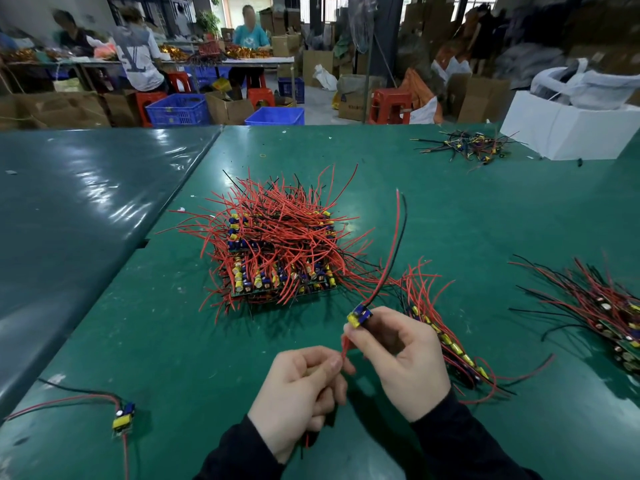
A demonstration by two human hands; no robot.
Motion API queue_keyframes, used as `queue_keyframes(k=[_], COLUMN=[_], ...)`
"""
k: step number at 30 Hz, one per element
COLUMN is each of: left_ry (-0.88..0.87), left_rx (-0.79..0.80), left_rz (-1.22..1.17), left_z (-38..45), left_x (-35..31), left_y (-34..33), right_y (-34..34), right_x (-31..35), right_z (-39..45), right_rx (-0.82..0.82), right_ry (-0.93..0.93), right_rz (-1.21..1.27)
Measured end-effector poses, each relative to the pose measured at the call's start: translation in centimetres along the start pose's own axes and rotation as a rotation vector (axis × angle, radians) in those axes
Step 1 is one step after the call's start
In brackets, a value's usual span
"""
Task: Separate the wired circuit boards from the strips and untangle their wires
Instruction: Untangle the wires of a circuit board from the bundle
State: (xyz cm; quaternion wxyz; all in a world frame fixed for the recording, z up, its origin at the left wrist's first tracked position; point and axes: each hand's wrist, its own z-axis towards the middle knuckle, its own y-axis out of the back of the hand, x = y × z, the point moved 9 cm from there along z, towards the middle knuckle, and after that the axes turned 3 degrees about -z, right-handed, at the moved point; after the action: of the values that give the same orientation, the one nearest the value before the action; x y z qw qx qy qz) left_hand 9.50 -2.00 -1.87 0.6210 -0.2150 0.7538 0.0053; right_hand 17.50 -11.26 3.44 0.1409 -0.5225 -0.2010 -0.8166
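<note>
Right hand (398, 358) pinches one small circuit board (360, 315) just above the green counter (450, 209), its red and black wires rising up, while the left hand (301, 389) has its grip curled round the red wire (345, 344) hanging below it. I count one big stacked pile (277, 251) mid-counter, one strip (453, 344) beside the right hand, another pile (602, 306) at the right edge, a small far pile (467, 145), and one finished board (123, 417) near left. Open green between them.

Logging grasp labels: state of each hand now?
Left hand: closed, pinching red wire below the board.
Right hand: closed, holding small circuit board, its wires sticking up.
</note>
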Motion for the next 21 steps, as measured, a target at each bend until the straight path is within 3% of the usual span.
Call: queue_keyframes(k=[3, 6, 10, 14, 17, 21], left_ry=[-0.085, -0.13, -0.017, 0.113, 0.091, -0.07], left_rx=[-0.076, -0.08, 0.029, 0.112, 0.054, -0.126], left_rz=[0.112, 0.143, 0.107, 0.058, 0.117, 0.264], left_z=[-0.1, 0.1, 0.3, 0.1, 0.2, 0.3], left_x=[-0.6, -1.2, -0.6, 0.4, 0.4, -0.4], left_y=[0.9, 1.0, 0.4, 0.0, 0.2, 1.4], right_y=[-0.7, 0.1, 1.3, 1.0, 0.7, -0.3], right_x=[1.5, 1.4, 0.6, 0.7, 1.1, 2.0], right_z=[-0.8, -0.6, 0.1, 0.2, -0.1, -1.2], right_rx=[0.035, -0.015, -0.122, -0.109, -0.068, -0.017], right_ry=[0.144, 0.112, 0.026, -0.012, 0.003, 0.095], right_rz=[-0.117, -0.046, 0.077, 0.205, 0.247, 0.054])
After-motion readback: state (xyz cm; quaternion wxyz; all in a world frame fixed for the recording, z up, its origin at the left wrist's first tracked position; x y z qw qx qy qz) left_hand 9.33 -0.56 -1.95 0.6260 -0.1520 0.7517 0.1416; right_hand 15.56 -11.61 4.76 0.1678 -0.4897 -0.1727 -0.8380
